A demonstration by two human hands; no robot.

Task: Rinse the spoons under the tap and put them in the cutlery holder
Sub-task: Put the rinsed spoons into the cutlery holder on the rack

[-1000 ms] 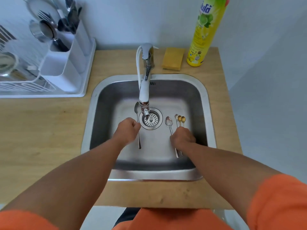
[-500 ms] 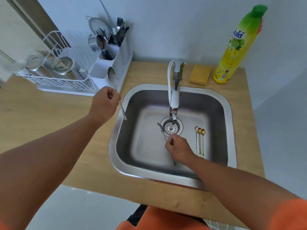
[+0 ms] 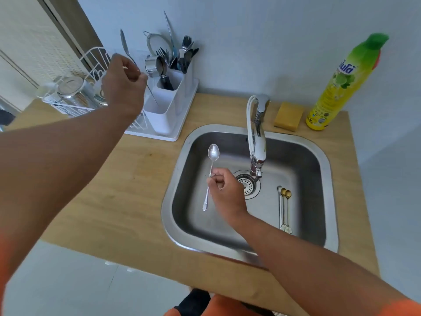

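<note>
My left hand (image 3: 123,83) pinches a long steel spoon (image 3: 124,45), bowl up, its handle end dipping into the front compartment of the white cutlery holder (image 3: 164,115). My right hand (image 3: 224,190) grips a second steel spoon (image 3: 213,153) by its handle, bowl up, over the left part of the steel sink (image 3: 182,156). Three thin long spoons (image 3: 284,206), two with gold bowls, lie on the sink floor at the right. No water runs from the tap (image 3: 257,133).
The holder's rear compartments hold forks, a strainer and other utensils (image 3: 180,53). A white wire dish rack (image 3: 75,94) with glassware stands at the left. A yellow sponge (image 3: 288,116) and a dish-soap bottle (image 3: 339,87) sit behind the sink on the wooden counter (image 3: 114,190).
My left hand carried its spoon from the sink's left rim up to the cutlery holder. My right hand lifted the other spoon off the sink floor and moved it left.
</note>
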